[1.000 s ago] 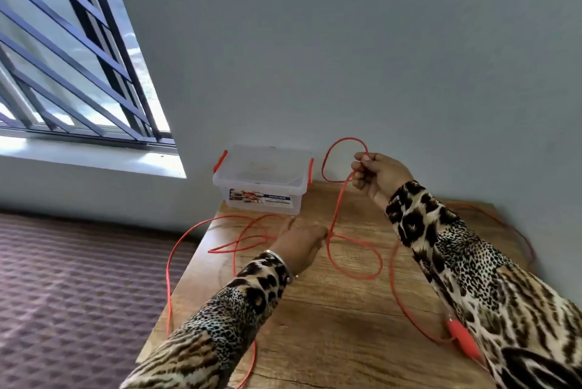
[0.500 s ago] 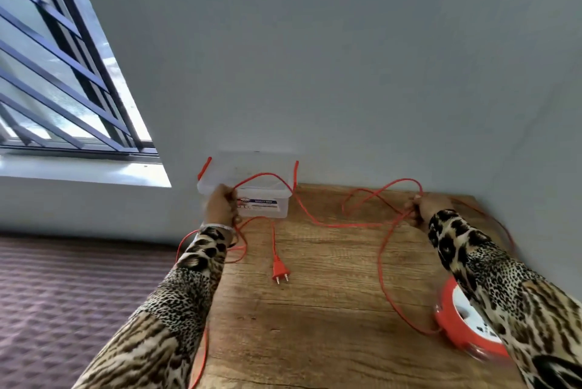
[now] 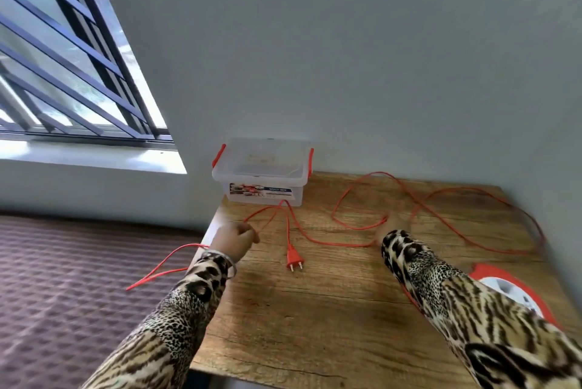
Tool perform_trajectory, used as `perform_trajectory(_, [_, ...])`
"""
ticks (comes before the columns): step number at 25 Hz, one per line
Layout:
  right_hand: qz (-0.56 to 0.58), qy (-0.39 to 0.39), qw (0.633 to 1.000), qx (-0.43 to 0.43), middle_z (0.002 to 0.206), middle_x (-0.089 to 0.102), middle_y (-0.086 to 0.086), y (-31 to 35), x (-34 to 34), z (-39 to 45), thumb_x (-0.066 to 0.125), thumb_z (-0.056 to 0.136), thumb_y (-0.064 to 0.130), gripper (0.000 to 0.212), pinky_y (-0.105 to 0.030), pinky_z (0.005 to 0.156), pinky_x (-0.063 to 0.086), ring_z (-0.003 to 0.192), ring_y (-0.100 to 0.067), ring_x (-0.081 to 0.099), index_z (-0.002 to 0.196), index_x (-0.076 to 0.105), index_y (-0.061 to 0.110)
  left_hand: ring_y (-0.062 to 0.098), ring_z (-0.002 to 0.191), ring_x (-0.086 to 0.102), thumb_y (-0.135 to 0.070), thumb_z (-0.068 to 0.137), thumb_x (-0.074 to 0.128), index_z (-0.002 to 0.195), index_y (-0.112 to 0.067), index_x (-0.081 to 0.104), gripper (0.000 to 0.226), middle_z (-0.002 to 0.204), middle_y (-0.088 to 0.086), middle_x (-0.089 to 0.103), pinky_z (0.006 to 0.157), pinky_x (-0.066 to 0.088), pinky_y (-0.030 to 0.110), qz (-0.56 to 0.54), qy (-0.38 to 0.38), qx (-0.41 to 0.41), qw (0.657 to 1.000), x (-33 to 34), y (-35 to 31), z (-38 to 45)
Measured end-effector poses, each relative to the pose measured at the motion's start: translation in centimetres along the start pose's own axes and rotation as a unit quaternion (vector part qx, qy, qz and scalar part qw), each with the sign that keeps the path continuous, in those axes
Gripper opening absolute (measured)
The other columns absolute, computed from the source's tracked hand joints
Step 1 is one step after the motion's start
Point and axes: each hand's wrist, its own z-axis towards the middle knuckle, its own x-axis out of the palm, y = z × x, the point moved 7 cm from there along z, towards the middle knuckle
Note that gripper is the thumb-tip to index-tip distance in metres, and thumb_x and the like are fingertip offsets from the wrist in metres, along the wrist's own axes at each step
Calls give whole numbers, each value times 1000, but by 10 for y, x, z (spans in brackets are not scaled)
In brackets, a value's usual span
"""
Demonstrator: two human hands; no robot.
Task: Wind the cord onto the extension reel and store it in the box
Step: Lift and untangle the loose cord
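A thin orange cord (image 3: pixel 340 225) lies in loose loops across the wooden table (image 3: pixel 330 310). Its orange plug (image 3: pixel 294 258) rests flat near the table's middle. My left hand (image 3: pixel 234 239) is at the table's left edge, fist closed on a strand of the cord; a loop hangs past the edge to its left. My right hand (image 3: pixel 389 225) is blurred and sits at the cord further right, seemingly pinching it. The orange and white reel (image 3: pixel 510 291) lies at the right, partly hidden by my right sleeve. The clear box (image 3: pixel 261 181) with orange clips stands open at the back left corner.
A grey wall runs right behind the table. The table's left edge drops to a patterned brown floor (image 3: pixel 78 294). A barred window (image 3: pixel 63 73) with a sill is at the upper left. More cord loops lie along the table's far right edge.
My left hand has come back from the box towards the table's left edge with the cord. My right hand moved left and nearer. The view shifted.
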Motion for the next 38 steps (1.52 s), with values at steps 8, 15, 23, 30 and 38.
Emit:
perform_trajectory(8, [-208,100,965,-127,120,57,-17,11,24,-25,46,84,12,51,-37,86,48,107,-32,58,133,32,8,26,108,61,-21,90,52,112,-18,70,29,116,8,67,95,48,31,263,55,99,958,65,-13,-3])
perform_trajectory(15, [-256,40,965,-43,151,18,-20,-14,10,-29,51,85,24,90,-47,103,33,133,-37,27,144,-13,2,26,102,65,-16,94,47,114,-14,68,29,110,8,72,88,50,33,254,6,164,953,89,-70,8])
perform_trajectory(23, [-272,-56,935,-220,155,-17,-16,2,3,-53,31,83,11,80,-46,112,-9,142,-33,-16,142,-22,5,33,135,37,-2,91,44,147,-8,30,57,150,13,37,111,36,38,332,29,131,934,120,-54,10])
perform_trajectory(30, [-232,11,927,-294,156,-14,-12,20,16,-75,48,82,9,87,-40,114,-8,143,-27,-15,147,-10,7,32,149,5,3,93,26,151,-2,-2,64,161,17,4,121,13,42,326,73,104,937,135,-39,5])
perform_trajectory(38, [-191,46,928,-317,158,1,-10,24,10,-87,56,84,18,80,-37,118,7,144,-25,-3,149,10,15,32,149,0,-1,80,43,150,2,3,81,160,20,2,122,6,45,197,-99,229,948,109,-87,-14])
